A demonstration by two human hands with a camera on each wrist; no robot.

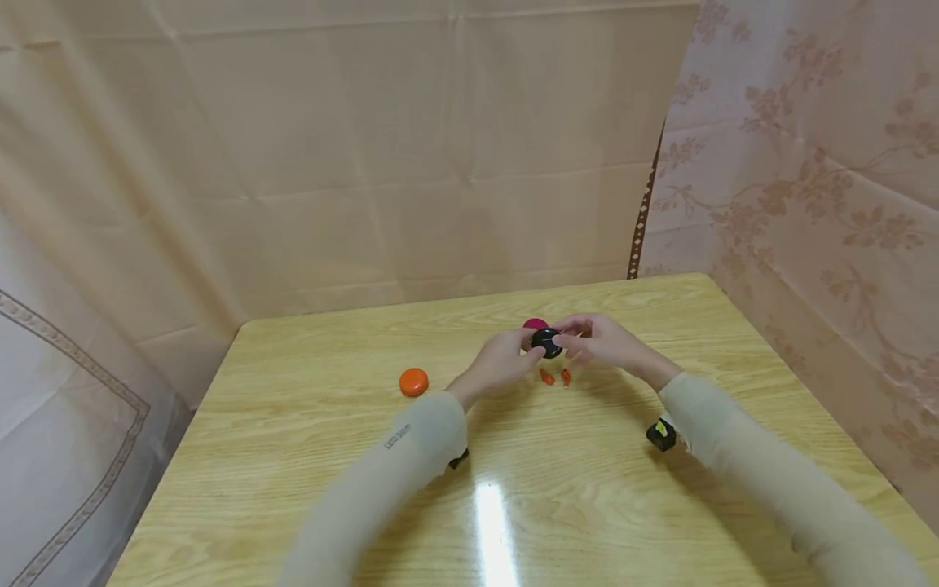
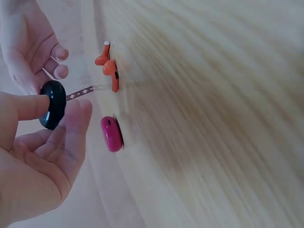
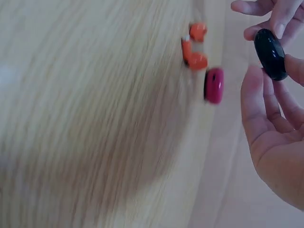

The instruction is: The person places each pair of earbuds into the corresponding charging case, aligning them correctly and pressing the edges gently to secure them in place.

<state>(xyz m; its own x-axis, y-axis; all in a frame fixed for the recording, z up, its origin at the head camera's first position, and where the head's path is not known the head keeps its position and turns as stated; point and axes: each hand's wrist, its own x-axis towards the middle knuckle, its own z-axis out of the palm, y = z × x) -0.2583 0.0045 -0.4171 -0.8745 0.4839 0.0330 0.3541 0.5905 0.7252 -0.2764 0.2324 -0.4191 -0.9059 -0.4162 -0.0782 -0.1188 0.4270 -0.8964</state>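
Observation:
A round, glossy black earbud case point(image 1: 547, 343) is held up between both hands above the far part of the table. My left hand point(image 1: 502, 359) pinches its left side; in the left wrist view the thumb lies on one face of the case point(image 2: 53, 104), fingers behind. From the other side my right hand point(image 1: 605, 342) pinches it, thumb on the near face in the head view. Two orange earbuds point(image 1: 566, 377) lie on the wood just in front of the hands. Behind the black case sits a magenta case point(image 1: 535, 324), partly covered in the head view.
An orange round case point(image 1: 414, 382) rests left of the hands on the wooden table point(image 1: 308, 456). By the right sleeve is a black object with a yellow mark point(image 1: 661, 435); another dark piece point(image 1: 458, 459) peeks out beside the left sleeve. Curtains point(image 1: 367, 163) hang behind.

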